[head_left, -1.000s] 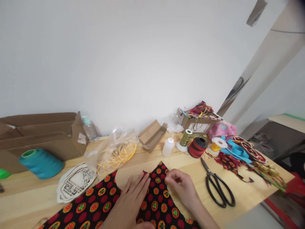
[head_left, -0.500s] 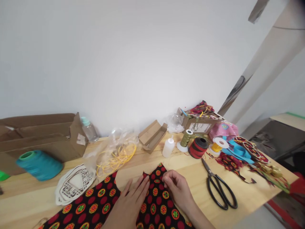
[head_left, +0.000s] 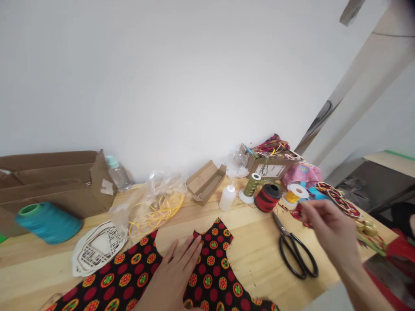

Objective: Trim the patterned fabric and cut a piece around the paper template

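Black patterned fabric [head_left: 212, 259], printed with maroon dots and bright flower motifs, lies on the wooden table with cut, curved edges. My left hand [head_left: 177, 274] rests flat on it, fingers stretched out. Off to the right, my right hand [head_left: 327, 229] is raised over a pile of fabric scraps [head_left: 296, 214], thumb and fingers pinched together. Whether a small bit is between those fingertips cannot be made out. Black-handled scissors [head_left: 293, 248] lie between the fabric and my right hand, blades pointing away from me.
Along the wall stand a long cardboard box [head_left: 58, 181], a teal thread cone [head_left: 48, 222], yellow cord [head_left: 158, 216], a small open carton [head_left: 205, 183], a white squeeze bottle [head_left: 228, 196], a red-black spool [head_left: 268, 198], a yellow spool [head_left: 293, 195] and a scrap-filled box [head_left: 269, 166].
My right hand has left the fabric's edge and moved right, past the scissors, to above the scrap pile. My left hand stays flat on the fabric.
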A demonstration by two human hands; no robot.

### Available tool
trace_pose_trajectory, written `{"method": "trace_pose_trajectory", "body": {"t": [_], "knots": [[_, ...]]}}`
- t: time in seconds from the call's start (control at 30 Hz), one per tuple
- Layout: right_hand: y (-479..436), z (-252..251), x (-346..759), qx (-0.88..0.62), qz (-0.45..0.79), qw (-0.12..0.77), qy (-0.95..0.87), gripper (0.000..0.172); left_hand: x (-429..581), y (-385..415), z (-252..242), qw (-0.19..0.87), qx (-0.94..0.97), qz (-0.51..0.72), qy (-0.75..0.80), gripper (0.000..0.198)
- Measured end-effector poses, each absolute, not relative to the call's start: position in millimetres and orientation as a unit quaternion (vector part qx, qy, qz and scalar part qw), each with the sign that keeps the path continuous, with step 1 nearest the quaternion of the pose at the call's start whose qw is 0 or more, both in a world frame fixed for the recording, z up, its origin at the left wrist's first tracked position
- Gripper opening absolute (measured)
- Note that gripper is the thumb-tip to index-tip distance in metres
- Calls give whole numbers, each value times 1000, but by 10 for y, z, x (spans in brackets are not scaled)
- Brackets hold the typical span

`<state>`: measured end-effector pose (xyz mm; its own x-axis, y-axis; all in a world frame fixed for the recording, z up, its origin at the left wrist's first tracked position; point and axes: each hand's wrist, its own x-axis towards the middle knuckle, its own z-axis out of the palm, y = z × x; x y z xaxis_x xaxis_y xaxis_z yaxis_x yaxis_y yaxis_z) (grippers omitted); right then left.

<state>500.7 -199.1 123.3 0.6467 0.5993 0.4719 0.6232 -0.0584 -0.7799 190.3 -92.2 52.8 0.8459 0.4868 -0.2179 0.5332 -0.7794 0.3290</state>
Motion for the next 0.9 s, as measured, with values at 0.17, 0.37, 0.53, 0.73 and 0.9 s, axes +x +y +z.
{"method": "trace_pose_trajectory", "body": {"t": [0.17,0.37,0.53,0.73,0.9], "knots": [[-2149,1015,4747,-727,93,473,-488,20,1876,-914,418,180,946,-26,267,98],[-1857,464,3992,-641,214,396,-621,3,1862,-921,361,146,954,-15,260,93],[-1864,297,3857,-631,171,377,-656,8,1855,-898,363,133,957,-14,257,99],[-1909,324,4050,-703,236,523,-421,32,1898,-898,443,154,947,-51,278,98],[-2022,664,4511,-690,183,649,-265,40,1909,-902,423,157,947,-38,279,102]]}}
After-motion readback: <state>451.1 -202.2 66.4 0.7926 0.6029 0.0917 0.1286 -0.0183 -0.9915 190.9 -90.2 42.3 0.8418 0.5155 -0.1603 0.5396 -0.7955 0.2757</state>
